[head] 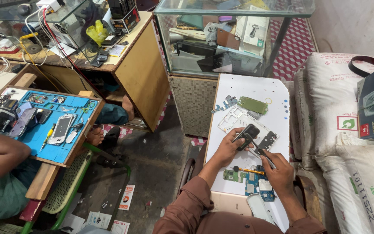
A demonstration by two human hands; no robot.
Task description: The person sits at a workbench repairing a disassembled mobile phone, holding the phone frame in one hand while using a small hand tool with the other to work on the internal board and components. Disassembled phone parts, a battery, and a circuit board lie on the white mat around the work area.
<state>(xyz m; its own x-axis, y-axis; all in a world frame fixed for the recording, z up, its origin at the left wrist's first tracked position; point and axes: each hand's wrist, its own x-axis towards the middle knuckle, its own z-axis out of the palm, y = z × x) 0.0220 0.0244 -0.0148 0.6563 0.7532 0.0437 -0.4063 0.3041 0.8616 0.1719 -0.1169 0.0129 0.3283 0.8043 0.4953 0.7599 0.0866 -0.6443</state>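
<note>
Over the white desk (256, 89), the left hand (228, 147) pinches a dark part (248, 131) steady; the right hand's (278, 171) grip clamps a tool (260, 151) probing it.

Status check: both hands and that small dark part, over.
Left hand grips small dark part. Right hand holds tool against it. Screwdriver and circuit boards underneath.

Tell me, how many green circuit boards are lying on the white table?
2. One green circuit board lies at the far end, above the white phone frame; a smaller green board lies near the person's left forearm. Others may be hidden under the hands.
</note>
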